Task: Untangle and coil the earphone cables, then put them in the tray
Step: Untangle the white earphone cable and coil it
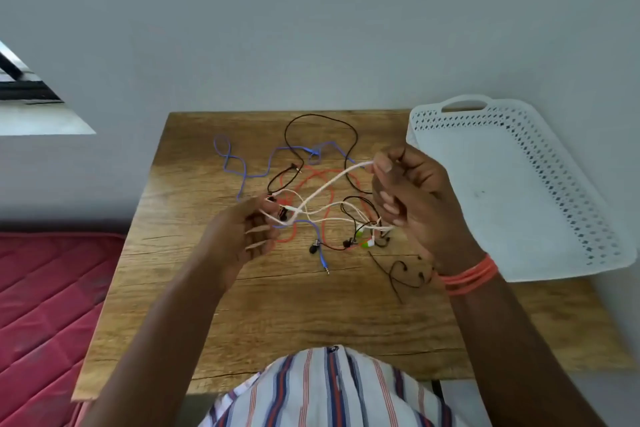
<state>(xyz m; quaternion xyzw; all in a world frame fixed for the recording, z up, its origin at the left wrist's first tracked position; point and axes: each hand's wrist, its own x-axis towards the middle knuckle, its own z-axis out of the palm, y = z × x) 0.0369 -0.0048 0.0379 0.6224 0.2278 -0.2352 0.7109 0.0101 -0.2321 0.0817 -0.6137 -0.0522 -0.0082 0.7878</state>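
Observation:
A tangle of earphone cables lies on the wooden table (pixel 277 308): a blue cable (pixel 242 170), a black cable (pixel 320 117), an orange cable (pixel 325 215) and a white cable (pixel 329 184). My right hand (pixel 412 198) pinches the white cable at its upper end, lifted above the tangle. My left hand (pixel 242 236) pinches the same white cable lower down, so it runs taut between both hands. The white perforated tray (pixel 512 184) lies at the right, with nothing in it.
A second black earphone (pixel 401 276) lies loose near my right wrist, which wears orange bands (pixel 467 276). A red mattress (pixel 48 305) sits left of the table. A grey wall stands behind the table's far edge. The tray overhangs the table's right edge.

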